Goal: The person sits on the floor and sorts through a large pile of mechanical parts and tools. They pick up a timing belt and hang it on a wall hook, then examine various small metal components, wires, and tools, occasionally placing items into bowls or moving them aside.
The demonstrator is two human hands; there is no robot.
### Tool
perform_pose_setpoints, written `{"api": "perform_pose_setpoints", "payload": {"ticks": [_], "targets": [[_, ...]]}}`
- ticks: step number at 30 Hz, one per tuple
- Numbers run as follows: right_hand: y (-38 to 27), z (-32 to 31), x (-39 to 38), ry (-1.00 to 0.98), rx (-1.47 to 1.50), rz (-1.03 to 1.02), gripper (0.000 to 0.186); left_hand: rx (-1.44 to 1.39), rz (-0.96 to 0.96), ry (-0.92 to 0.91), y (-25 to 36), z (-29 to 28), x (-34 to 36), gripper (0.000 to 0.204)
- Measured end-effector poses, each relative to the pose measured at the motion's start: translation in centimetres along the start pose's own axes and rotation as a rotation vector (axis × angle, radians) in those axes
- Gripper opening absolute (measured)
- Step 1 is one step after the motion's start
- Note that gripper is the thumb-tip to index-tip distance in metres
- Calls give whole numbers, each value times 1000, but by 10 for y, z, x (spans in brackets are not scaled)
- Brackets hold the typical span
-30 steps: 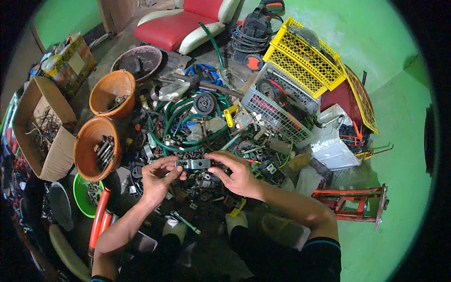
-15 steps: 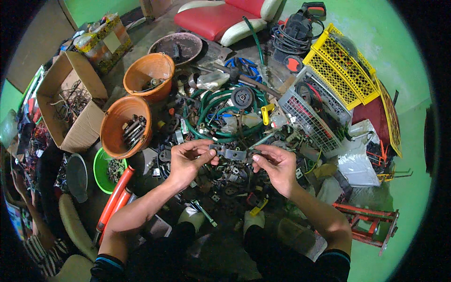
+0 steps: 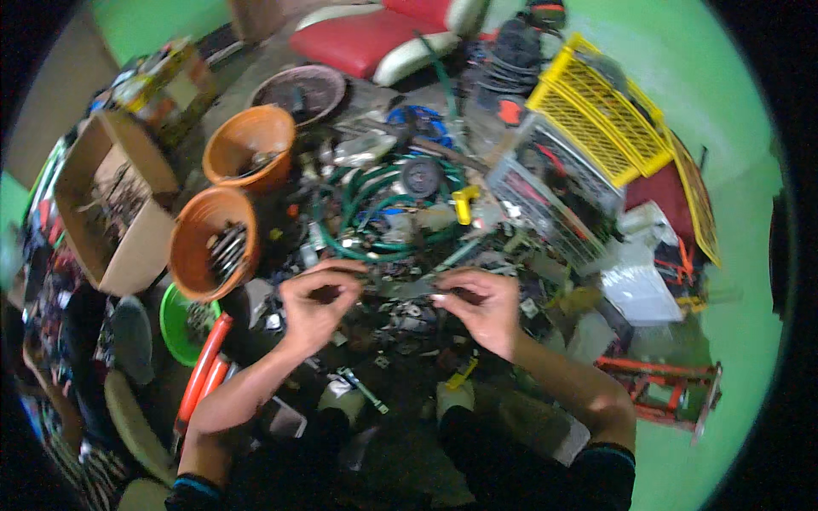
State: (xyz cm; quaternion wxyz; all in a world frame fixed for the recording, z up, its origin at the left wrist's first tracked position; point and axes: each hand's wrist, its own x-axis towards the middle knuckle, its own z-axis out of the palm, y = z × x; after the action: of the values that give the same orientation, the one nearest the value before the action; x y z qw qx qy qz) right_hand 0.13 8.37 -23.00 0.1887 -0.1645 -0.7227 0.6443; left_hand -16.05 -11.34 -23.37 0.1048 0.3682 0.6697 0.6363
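Note:
Between my two hands a short grey metal bracket [image 3: 404,289] is held level over a heap of loose parts; in the sharper earlier picture it has holes. My left hand [image 3: 317,303] pinches its left end with thumb and forefinger. At the other end my right hand [image 3: 482,307] has it between thumb and fingers. The bracket's outline is smeared by motion. Under it lie many small dark metal parts [image 3: 413,322]. Just beyond are a coiled green hose [image 3: 331,234], a round black wheel [image 3: 420,176] and a yellow plastic piece [image 3: 463,204].
To the left stand two orange buckets [image 3: 192,247], a green basin [image 3: 175,328] and a cardboard box [image 3: 141,260]. Grey and yellow crates [image 3: 588,128] are at the right, with a red metal frame [image 3: 656,387] nearer. A wrench-like tool [image 3: 365,392] lies by my feet.
The whole view has shifted, so the surroundings sit a little further left and now look blurred. Both hands still hold the bracket, which appears slightly lower and tilted.

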Motion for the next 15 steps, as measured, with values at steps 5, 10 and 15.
{"api": "perform_pose_setpoints", "payload": {"ticks": [5,10,15], "targets": [[-11,-2,1,-95,28,131,25,-26,-46,21,-4,2,-5,13],[-3,-10,3,-90,505,470,26,0,-31,-26,-3,12,-6,12],[6,-16,2,-54,564,634,22,-37,-74,-50,-17,17,-12,15]]}}
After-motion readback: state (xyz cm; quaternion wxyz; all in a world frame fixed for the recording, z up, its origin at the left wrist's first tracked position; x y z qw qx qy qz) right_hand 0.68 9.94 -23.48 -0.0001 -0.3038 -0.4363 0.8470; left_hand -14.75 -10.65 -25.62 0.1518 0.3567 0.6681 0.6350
